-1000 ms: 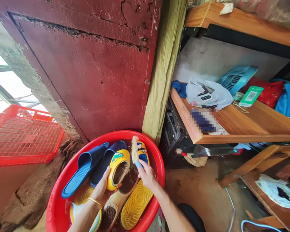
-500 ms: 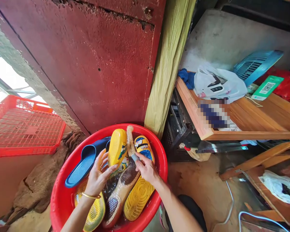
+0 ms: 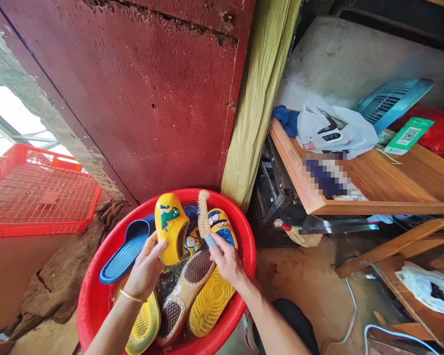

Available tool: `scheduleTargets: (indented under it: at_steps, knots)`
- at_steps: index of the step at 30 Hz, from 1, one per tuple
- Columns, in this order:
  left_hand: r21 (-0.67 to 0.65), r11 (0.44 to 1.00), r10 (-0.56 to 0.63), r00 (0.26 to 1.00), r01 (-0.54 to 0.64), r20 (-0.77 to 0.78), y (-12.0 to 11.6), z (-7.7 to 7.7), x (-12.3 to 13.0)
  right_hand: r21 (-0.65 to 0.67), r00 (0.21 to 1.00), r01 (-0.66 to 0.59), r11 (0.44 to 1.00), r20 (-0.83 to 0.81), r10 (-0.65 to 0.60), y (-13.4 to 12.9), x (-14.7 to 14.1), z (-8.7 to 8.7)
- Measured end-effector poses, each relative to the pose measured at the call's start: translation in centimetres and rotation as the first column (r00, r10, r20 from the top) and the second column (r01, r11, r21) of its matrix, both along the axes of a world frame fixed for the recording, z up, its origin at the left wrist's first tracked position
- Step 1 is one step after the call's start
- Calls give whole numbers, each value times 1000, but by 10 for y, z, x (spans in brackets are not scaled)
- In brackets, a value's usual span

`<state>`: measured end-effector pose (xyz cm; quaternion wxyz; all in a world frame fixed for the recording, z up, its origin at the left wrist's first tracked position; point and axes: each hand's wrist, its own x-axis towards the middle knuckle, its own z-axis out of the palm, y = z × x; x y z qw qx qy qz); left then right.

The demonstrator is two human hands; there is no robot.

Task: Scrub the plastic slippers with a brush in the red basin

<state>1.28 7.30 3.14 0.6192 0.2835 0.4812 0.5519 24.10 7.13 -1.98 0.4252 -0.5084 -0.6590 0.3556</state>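
My left hand (image 3: 148, 268) grips a yellow slipper (image 3: 169, 229) with a green cartoon figure, tilted above the water in a red basin (image 3: 249, 241). In my right hand (image 3: 227, 259) is a brush (image 3: 203, 214), its pale bristles pointing up, just right of the slipper. A blue slide (image 3: 124, 256) lies at the basin's left. Behind my right hand is a yellow and blue slipper (image 3: 221, 224). Nearer me lie a brown-soled shoe (image 3: 187, 296), a yellow sole (image 3: 211, 305) and another yellow sole (image 3: 145, 323), partly hidden by my left forearm.
A red plastic crate (image 3: 40, 197) and brown sacking (image 3: 64, 276) are on the left. The dark red door (image 3: 151, 98) stands behind the basin. At right, a wooden table (image 3: 385, 182) holds a white plastic bag (image 3: 336, 128) and a blue fan (image 3: 394, 101).
The yellow slipper has turned from showing its sole to showing its upper, and moved slightly left. My left hand has closed on it. The brush has shifted slightly right, away from the slipper.
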Motion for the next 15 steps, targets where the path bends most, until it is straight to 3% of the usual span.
scheduleTargets:
  at_steps: [4, 6, 8, 11, 15]
  knots:
    - [-144, 987, -35, 971, 71, 236, 1, -3, 1, 191, 977, -100, 977, 203, 61, -7, -6, 6]
    - [-185, 983, 42, 957, 12, 288, 2, -4, 1, 180, 955, -124, 976, 290, 68, -9, -6, 4]
    - [-211, 977, 107, 936, -36, 336, 5, -4, 0, 150, 938, -69, 986, 347, 13, -12, -4, 0]
    - [-243, 969, 130, 914, -36, 385, 10, -3, 0, 140, 920, -16, 990, 389, -41, -19, -1, -6]
    - [-298, 949, 208, 918, -105, 338, 11, -4, 5, 172, 851, -193, 966, 520, 78, -30, -5, -5]
